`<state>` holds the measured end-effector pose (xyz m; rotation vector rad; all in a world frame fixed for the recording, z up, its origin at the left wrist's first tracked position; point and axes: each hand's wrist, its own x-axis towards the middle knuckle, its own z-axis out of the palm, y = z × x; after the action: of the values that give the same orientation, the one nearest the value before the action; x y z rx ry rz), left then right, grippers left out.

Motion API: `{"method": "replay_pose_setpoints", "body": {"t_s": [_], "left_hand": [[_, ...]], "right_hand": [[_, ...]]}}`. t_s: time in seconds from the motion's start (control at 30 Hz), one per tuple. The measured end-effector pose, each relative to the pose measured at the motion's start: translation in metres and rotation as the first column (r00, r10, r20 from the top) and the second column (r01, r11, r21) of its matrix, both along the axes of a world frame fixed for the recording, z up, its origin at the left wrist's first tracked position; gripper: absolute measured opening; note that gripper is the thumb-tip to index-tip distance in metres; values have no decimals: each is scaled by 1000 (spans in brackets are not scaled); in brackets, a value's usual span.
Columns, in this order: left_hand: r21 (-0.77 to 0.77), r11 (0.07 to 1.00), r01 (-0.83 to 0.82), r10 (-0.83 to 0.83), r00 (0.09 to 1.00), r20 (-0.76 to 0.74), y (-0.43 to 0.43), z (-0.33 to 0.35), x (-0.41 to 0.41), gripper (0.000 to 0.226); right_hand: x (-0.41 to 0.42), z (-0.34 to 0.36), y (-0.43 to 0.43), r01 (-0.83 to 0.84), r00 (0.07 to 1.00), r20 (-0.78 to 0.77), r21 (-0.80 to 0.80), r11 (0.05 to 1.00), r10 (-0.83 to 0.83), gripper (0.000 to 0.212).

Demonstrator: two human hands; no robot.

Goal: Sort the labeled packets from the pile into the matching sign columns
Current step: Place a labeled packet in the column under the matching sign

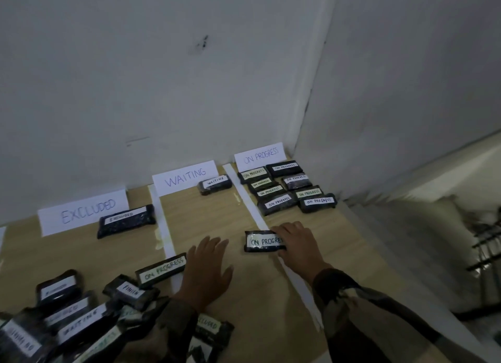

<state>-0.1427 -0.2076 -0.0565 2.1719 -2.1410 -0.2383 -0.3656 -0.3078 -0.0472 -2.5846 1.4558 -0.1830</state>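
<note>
My right hand (299, 250) grips the right end of a dark packet labelled ON PROGRESS (261, 242), which lies on the table across the white strip between two columns. My left hand (207, 271) rests flat on the wood with fingers spread, beside another ON PROGRESS packet (161, 271). A pile of labelled packets (67, 316) fills the near left corner. Three paper signs stand against the wall: EXCLUDED (81, 213), WAITING (184, 176) and ON PROGRESS (260, 155). Several packets (287, 189) lie under the ON PROGRESS sign.
One packet (126, 220) lies by the EXCLUDED sign and one (215, 185) by the WAITING sign. White paper strips (162, 221) divide the wooden table (206, 216) into columns. The table's right edge drops off toward a dark rack (485, 251).
</note>
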Motion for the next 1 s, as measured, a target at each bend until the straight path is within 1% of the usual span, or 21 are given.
{"method": "replay_pose_setpoints", "body": {"t_s": [0.1, 0.2, 0.3, 0.47, 0.63, 0.87, 0.93, 1.0], "left_hand": [[-1, 1000, 21, -21, 999, 24, -16, -9, -11, 63], [1, 1000, 18, -18, 999, 47, -31, -19, -22, 69], [-2, 1000, -8, 8, 1000, 15, -45, -29, -29, 70], [22, 999, -46, 48, 997, -63, -63, -40, -43, 68], [16, 997, -78, 79, 993, -91, -73, -45, -47, 69], [80, 989, -124, 130, 988, -82, -81, -50, -47, 68], [85, 990, -114, 120, 990, -72, -83, -50, -46, 67], [59, 993, -104, 107, 993, -51, -87, -51, -46, 67]], "right_hand": [[-14, -2, -21, 10, 1000, -11, -22, 1000, -10, 52], [-25, -7, -42, 16, 999, -35, 4, 1000, -16, 54], [-35, -16, -62, -4, 996, -88, 4, 1000, 5, 56], [-43, -28, -88, -28, 984, -178, -30, 999, 23, 55], [-42, -39, -106, -47, 976, -215, -24, 999, 41, 53], [-42, -46, -112, -51, 981, -190, -64, 997, 38, 56], [-42, -48, -111, -75, 985, -163, -96, 993, 58, 52], [-40, -51, -108, -138, 985, -116, -97, 986, 126, 43]]}}
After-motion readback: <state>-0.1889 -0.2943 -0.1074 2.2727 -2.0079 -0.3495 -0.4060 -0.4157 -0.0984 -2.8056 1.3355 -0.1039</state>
